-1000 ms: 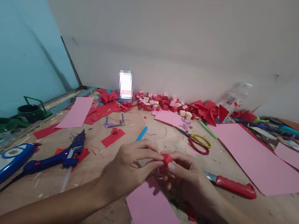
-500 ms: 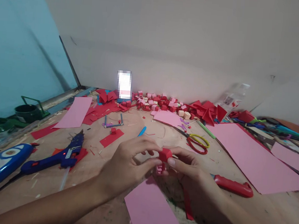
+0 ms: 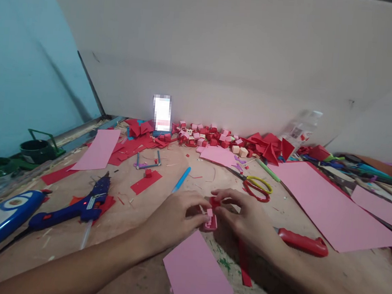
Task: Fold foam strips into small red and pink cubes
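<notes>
My left hand (image 3: pixel 177 218) and my right hand (image 3: pixel 244 219) meet low over the wooden table (image 3: pixel 128 232), fingertips pinched together around a small red and pink paper piece (image 3: pixel 211 218). The red part sits between my right thumb and fingers; the pink part shows below my left fingertips. The piece rests at or just above the tabletop. A pink paper sheet (image 3: pixel 197 274) lies right in front of my hands, and a red paper strip (image 3: pixel 244 264) lies under my right wrist.
A blue glue gun (image 3: pixel 72 206) lies at left, a red-handled knife (image 3: pixel 302 242) at right, red and yellow scissors (image 3: pixel 259 188) and a blue pen (image 3: pixel 181 179) beyond my hands. Large pink sheets (image 3: pixel 317 199) cover the right. Several small red and pink cubes (image 3: pixel 210 137) line the wall.
Both hands have come down from above the table to its surface, still pinching the small red and pink piece, which has turned so the pink part now shows.
</notes>
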